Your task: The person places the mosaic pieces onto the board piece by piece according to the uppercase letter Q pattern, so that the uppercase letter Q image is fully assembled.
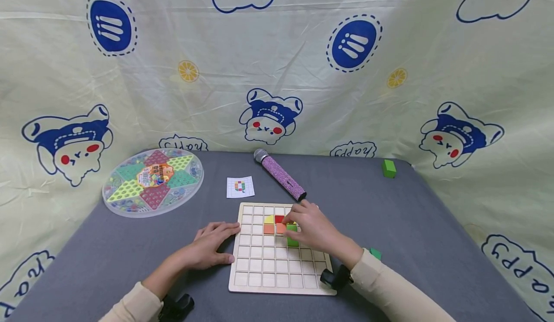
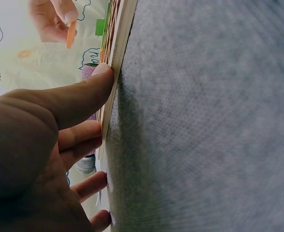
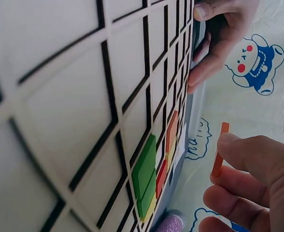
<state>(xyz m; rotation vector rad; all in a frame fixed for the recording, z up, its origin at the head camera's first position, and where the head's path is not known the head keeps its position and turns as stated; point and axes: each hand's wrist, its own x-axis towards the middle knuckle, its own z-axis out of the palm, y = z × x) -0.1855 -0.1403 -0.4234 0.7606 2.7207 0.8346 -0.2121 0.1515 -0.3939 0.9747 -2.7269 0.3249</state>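
Left hand (image 1: 212, 250): you are resting it flat on the grey table (image 1: 433, 226), fingers straight and spread, pressing their tips against the left edge of the wooden grid board (image 1: 264, 269); the left wrist view is showing the thumb tip on the board's rim, which the head view is not resolving
Right hand (image 1: 313, 228): you are holding it over the board's upper middle cells, pinching a thin orange tile (image 3: 220, 150)
Orange tile: the right wrist view is showing it edge-on between thumb and fingers, clear of the board; in the head view your hand is hiding it
Board contents: yellow, red and orange tiles and a green tile (image 1: 292, 235) are lying in neighbouring cells just beside your right fingertips
Pattern card (image 1: 240, 187): lying just beyond the board
Purple microphone (image 1: 281, 176): lying near the card
Round game tray (image 1: 152, 181): sitting far left
Green block (image 1: 388, 168): sitting far right, well apart
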